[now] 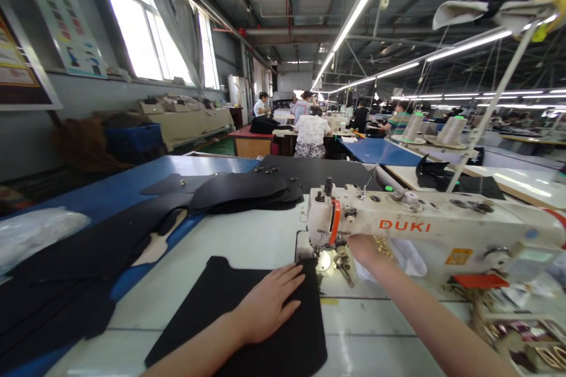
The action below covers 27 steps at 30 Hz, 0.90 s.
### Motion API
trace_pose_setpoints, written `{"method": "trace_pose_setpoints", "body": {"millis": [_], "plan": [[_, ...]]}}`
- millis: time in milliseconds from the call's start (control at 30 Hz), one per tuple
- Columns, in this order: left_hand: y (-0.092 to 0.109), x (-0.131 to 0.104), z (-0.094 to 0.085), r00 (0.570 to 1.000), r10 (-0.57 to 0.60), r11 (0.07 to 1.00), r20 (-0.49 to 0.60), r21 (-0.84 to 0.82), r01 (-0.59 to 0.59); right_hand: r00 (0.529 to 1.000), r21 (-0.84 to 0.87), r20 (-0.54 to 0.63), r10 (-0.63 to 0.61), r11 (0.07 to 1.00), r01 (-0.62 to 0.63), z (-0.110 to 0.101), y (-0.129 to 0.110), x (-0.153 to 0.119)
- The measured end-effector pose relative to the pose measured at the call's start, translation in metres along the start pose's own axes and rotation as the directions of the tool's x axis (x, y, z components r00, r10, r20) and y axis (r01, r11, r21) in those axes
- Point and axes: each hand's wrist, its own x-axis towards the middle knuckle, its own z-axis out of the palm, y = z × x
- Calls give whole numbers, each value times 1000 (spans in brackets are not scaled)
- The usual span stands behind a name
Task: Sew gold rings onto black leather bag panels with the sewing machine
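A white sewing machine point(437, 227) with orange lettering stands on the pale work table point(260, 241). My left hand point(272, 303) lies flat with its fingers spread on a black cut panel point(221, 300), whose upper right corner reaches the machine's needle area. My right hand point(365, 249) is at the machine head, just right of the needle area; its fingers are hidden there, so what it touches cannot be made out. A small lamp lights the metal parts by the needle.
Stacked black pieces point(243, 188) lie behind the panel, and more black material point(88, 241) covers the left side beside a plastic bag point(39, 235). Thread cones point(451, 129) stand behind the machine. A tray of small parts point(530, 336) is at right. People work farther back.
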Motion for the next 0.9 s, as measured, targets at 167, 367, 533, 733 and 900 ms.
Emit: {"method": "trace_pose_setpoints", "body": {"millis": [167, 367, 533, 733, 900], "plan": [[-1, -2, 2, 1000, 11, 1000, -11, -14, -12, 997, 121, 35, 62, 991, -66, -1, 1, -6], [0, -1, 0, 1000, 1, 1000, 0, 10, -1, 991, 269, 54, 120, 954, -131, 4, 5, -8], [-1, 0, 1, 1000, 0, 1000, -5, 23, 0, 980, 424, 61, 190, 884, -198, -2, 4, -9], [-11, -1, 8, 994, 53, 995, -96, 88, -44, 916, 604, 94, 389, 709, -363, -24, 7, -28], [7, 12, 14, 964, 103, 995, -245, 24, -100, 845, 765, 234, 481, 445, -465, -43, -11, -72]]}}
